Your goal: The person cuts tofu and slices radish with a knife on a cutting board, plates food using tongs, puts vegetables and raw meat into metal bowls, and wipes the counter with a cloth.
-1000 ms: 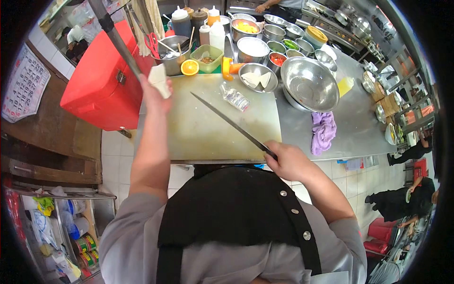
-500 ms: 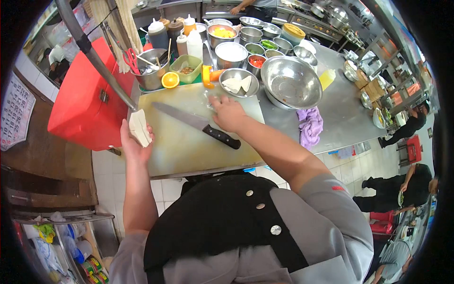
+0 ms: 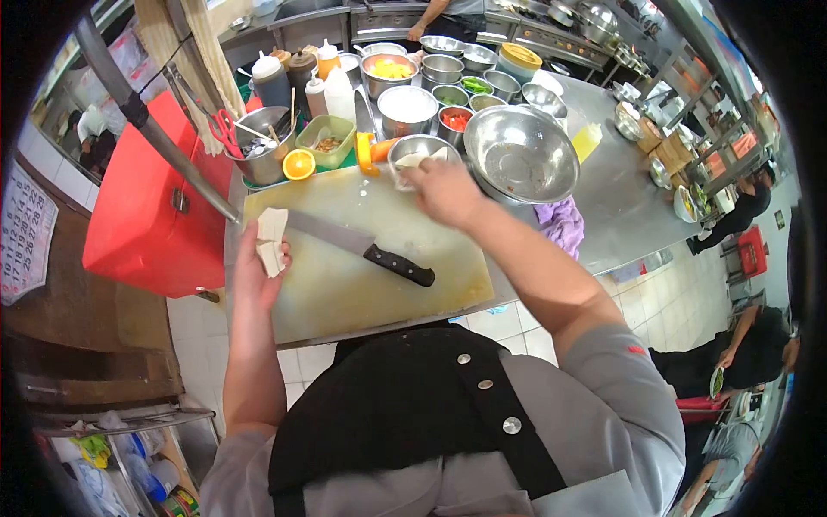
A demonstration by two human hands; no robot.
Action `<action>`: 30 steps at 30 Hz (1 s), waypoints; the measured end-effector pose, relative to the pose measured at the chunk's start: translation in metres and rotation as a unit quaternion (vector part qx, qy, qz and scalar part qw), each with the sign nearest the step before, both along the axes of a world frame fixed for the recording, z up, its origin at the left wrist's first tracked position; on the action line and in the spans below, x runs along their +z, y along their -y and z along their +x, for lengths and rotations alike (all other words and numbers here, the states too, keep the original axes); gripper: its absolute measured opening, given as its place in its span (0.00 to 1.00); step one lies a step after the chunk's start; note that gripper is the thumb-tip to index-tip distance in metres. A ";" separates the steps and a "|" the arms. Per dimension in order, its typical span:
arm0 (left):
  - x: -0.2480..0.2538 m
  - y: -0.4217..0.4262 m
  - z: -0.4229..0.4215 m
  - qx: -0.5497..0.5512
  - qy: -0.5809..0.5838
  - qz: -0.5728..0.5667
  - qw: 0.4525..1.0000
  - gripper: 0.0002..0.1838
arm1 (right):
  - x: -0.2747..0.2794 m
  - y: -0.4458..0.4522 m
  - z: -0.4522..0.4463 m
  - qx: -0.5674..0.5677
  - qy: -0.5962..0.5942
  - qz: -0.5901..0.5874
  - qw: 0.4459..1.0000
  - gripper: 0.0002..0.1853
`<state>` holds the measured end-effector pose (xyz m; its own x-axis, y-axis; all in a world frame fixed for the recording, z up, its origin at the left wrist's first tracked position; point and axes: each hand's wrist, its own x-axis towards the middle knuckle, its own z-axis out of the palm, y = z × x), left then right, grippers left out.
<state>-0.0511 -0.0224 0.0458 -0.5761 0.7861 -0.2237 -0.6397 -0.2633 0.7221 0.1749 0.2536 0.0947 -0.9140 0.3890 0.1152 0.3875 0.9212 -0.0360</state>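
Two hands over the counter point(image 3: 624, 185). Left hand point(image 3: 260, 277) palm-up at the cutting board point(image 3: 345, 302)'s left edge, fingers curled round white pieces point(image 3: 272, 227) — flat-faced, smooth, one above the other. Right hand point(image 3: 444, 191) reaches forward, knuckles up, at the small steel bowl point(image 3: 413, 145) — can't tell what its fingers grip. Knife point(image 3: 362, 246) lies between.

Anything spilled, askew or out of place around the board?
Nothing serious stands out. Slightly untidy: small white specks lie loose on the cutting board, like scraps, and the purple cloth is crumpled beside the large metal bowl. The knife lies flat, unheld.
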 end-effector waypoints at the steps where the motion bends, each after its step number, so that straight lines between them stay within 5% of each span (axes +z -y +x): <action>1: 0.001 -0.012 -0.003 -0.015 -0.008 -0.012 1.000 0.22 | 0.001 -0.017 -0.002 0.018 0.021 0.012 1.000 0.20; 6: 0.026 -0.093 -0.004 -0.069 -0.162 -0.128 0.976 0.22 | -0.015 -0.045 0.008 0.055 0.055 0.071 0.994 0.20; 12: 0.053 -0.210 0.028 -0.054 -0.315 -0.191 0.928 0.22 | -0.017 0.014 0.078 0.064 -0.095 -0.085 0.990 0.17; 18: 0.024 -0.282 0.036 -0.123 -0.568 -0.264 0.770 0.26 | -0.039 0.032 0.173 0.000 -0.127 -0.140 0.982 0.16; 21: 0.023 -0.274 0.037 -0.112 -0.552 -0.301 0.770 0.24 | -0.047 0.032 0.210 -0.025 -0.126 -0.159 0.979 0.13; 25: 0.015 -0.244 0.029 -0.100 -0.435 -0.231 0.865 0.21 | -0.066 0.024 0.206 -0.169 -0.181 -0.402 0.882 0.11; 30: 0.053 -0.162 0.045 -0.081 -0.381 -0.261 0.883 0.20 | -0.056 -0.006 0.117 -0.237 -0.250 -0.629 0.697 0.19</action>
